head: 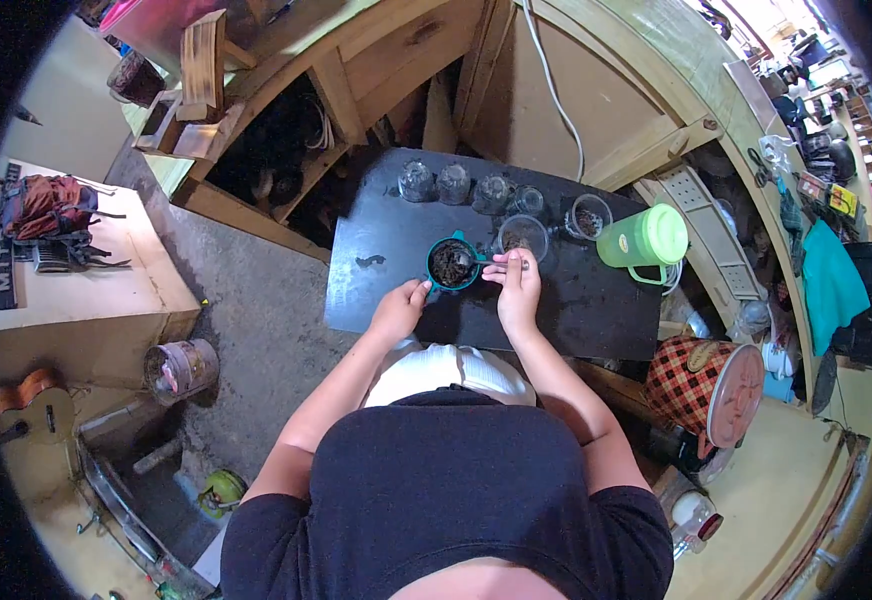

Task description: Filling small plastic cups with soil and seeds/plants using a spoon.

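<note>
On a dark table point(376, 300) stands a teal two-handled strainer or cup point(454, 235), filled with dark, crumbly matter. My left hand point(400, 309) pinches its near handle. A metal spoon point(490, 263) is held in my right hand point(515, 285), its bowl resting in the dark matter. Just beyond my right hand is a clear round tub point(541, 234) with some brownish contents. Another clear tub point(590, 206), holding dark and pale bits, stands farther right. Several glass jars point(453, 184) line the table's far side. What lies under the teal vessel is hidden.
A green lidded pitcher point(635, 238) stands at the table's right end. Below it, off the table, is a checkered drum-shaped container point(687, 379). A wooden bench frame point(256, 214) borders the far left, and a white cable point(556, 90) hangs behind the table.
</note>
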`<state>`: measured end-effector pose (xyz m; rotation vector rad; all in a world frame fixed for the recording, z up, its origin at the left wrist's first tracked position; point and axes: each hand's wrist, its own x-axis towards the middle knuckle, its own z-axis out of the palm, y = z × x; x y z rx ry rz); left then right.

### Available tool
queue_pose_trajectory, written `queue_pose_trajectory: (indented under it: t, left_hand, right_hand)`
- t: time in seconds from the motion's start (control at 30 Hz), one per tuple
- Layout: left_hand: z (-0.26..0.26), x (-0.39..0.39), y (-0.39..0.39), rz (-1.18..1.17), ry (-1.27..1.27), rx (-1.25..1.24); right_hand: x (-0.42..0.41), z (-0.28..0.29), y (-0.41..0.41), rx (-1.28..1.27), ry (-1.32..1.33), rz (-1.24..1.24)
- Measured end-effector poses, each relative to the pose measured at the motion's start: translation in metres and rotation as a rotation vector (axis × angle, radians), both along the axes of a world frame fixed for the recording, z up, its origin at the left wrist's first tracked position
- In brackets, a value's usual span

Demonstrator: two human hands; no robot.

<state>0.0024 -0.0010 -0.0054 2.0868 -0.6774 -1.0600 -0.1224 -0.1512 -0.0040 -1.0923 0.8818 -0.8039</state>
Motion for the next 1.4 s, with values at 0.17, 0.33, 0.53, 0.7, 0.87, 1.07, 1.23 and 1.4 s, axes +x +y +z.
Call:
queue_pose_trajectory:
  t: [0.17, 0.33, 0.53, 0.7, 0.87, 1.07, 1.23, 1.4]
  left_hand:
    - [0.002, 0.0, 0.0, 0.003, 0.007, 0.026]
    - [-0.005, 0.0, 0.001, 0.02, 0.042, 0.019]
    - [-0.006, 0.0, 0.0, 0.015, 0.04, 0.003]
    - [-0.003, 0.0, 0.0, 0.009, 0.031, 0.005]
    - [-0.004, 0.0, 0.0, 0.011, 0.034, 0.02]
    - [-0.002, 0.0, -0.001, -0.009, -0.005, 0.042]
    - [-0.005, -0.001, 0.0, 0.013, 0.014, 0.033]
    - [-0.006, 0.0, 0.0, 0.016, 0.025, 0.027]
  right_hand:
    - [-0.009, 0.02, 0.009, -0.562, 0.064, 0.163]
    - [-0.016, 0.036, 0.01, -0.91, 0.3, 0.519]
    - [-0.009, 0.039, 0.01, -1.02, 0.306, 0.52]
    - [-0.006, 0.045, 0.012, -0.963, 0.239, 0.492]
    - [-0.008, 0.043, 0.012, -0.924, 0.294, 0.537]
    - [-0.003, 0.046, 0.01, -0.884, 0.294, 0.457]
    - [-0.002, 0.05, 0.011, -0.864, 0.323, 0.497]
    - [0.0, 0.049, 0.006, -0.875, 0.333, 0.424]
